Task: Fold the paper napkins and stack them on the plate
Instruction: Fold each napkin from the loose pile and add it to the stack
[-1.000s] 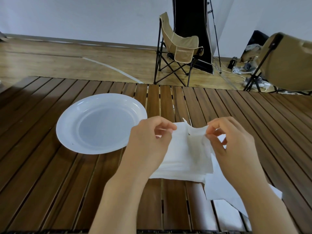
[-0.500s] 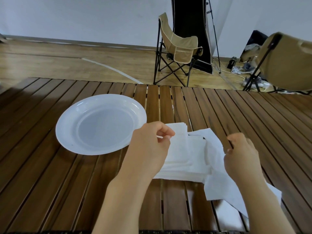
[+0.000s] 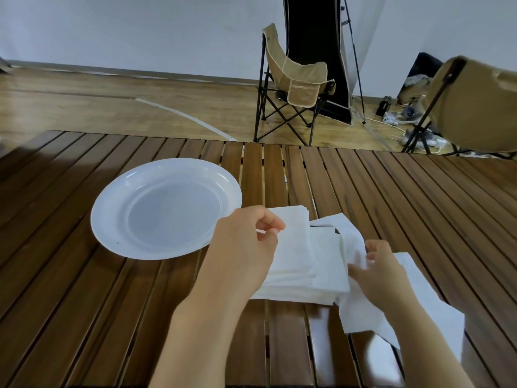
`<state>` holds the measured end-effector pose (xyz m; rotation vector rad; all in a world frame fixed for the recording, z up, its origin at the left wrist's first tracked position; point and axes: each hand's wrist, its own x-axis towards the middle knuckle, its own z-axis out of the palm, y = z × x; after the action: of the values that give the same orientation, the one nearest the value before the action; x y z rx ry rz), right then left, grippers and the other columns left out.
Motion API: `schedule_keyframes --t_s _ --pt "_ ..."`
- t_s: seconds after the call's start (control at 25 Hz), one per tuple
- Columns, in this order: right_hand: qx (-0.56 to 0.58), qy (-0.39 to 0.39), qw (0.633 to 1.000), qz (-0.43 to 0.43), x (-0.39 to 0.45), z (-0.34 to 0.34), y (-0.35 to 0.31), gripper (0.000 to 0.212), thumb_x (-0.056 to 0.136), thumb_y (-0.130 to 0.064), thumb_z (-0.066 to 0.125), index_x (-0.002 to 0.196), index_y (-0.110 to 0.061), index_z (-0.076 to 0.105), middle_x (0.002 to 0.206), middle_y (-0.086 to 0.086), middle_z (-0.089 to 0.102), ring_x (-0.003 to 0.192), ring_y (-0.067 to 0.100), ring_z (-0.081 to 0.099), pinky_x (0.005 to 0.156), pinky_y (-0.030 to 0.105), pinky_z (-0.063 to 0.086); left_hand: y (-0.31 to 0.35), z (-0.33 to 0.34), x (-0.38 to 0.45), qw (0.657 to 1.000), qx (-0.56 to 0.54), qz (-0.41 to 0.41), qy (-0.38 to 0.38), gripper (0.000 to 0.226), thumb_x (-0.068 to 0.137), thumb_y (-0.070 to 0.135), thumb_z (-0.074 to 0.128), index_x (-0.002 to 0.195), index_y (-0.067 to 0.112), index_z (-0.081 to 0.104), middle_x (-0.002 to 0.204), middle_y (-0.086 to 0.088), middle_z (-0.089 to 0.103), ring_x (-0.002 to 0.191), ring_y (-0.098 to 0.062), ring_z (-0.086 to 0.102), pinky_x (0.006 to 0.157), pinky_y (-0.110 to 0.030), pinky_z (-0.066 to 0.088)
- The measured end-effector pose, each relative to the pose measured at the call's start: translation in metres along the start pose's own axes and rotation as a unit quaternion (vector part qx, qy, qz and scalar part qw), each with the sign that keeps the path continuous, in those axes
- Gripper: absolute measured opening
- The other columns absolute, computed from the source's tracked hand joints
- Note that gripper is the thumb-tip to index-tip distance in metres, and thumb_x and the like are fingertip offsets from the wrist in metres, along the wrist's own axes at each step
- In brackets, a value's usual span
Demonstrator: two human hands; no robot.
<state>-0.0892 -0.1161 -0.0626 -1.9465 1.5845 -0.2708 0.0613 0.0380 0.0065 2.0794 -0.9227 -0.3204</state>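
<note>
Napkins (image 3: 302,264) stacked beside one plate (image 3: 112,219)

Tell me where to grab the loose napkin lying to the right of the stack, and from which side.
Take the loose napkin by its free near-right corner, coming in from the right. That part lies flat and bare on the slatted table, while its far end is draped against the napkin stack and already pinched by the right hand. A pinch at the open corner probably lifts one sheet only.
</note>
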Motion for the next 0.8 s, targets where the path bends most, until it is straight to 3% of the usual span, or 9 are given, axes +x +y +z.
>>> schedule_keyframes --t_s 0.16,0.44,0.6,0.8 --pt "-0.109 0.043 0.993 0.001 0.002 0.009 0.004 0.072 0.077 -0.025 0.077 0.136 -0.017 0.037 0.13 0.013 0.048 0.117 0.034 0.046 0.096 0.048 0.04 -0.001 -0.001 0.0 1.0 0.006 -0.001 0.003 0.012 0.092 0.026 0.057 0.093 0.036 0.064 0.097 0.022 0.06 0.08 0.004 0.057 0.058 0.001 0.032" --pt "0.033 0.025 0.995 0.096 0.011 0.01 0.009 0.068 0.073 -0.013 0.079 0.129 -0.008 0.042 0.115 0.014 0.056 0.106 0.037 0.053 0.095 0.056 0.044 -0.001 -0.002 -0.001 1.0 0.015 -0.005 0.002 0.013 0.093 0.026 0.056 0.096 0.035 0.065 0.099 0.021 0.06 0.08 0.002 0.057 0.059 0.002 0.032" --pt "0.042 0.035 0.994 0.094 0.012 0.009 0.014 0.064 0.073 -0.014 0.08 0.129 -0.01 0.048 0.12 0.014 0.057 0.105 0.035 0.055 0.091 0.053 0.047 -0.002 -0.001 0.0 1.0 0.014 -0.005 0.0 0.013 0.093 0.026 0.056 0.095 0.035 0.065 0.098 0.021 0.06 0.081 0.004 0.057 0.057 0.001 0.033" --pt "0.043 0.078 0.994 0.06 0.013 0.012 0.016 0.017 0.078 -0.014 0.075 0.087 -0.014 0.061 0.097 0.01 0.061 0.08 0.027 0.057 0.071 0.039 0.051 -0.002 -0.002 -0.001 1.0 0.01 -0.007 -0.005 0.014 0.093 0.025 0.056 0.096 0.035 0.065 0.099 0.021 0.06 0.082 0.001 0.057 0.059 0.0 0.034"
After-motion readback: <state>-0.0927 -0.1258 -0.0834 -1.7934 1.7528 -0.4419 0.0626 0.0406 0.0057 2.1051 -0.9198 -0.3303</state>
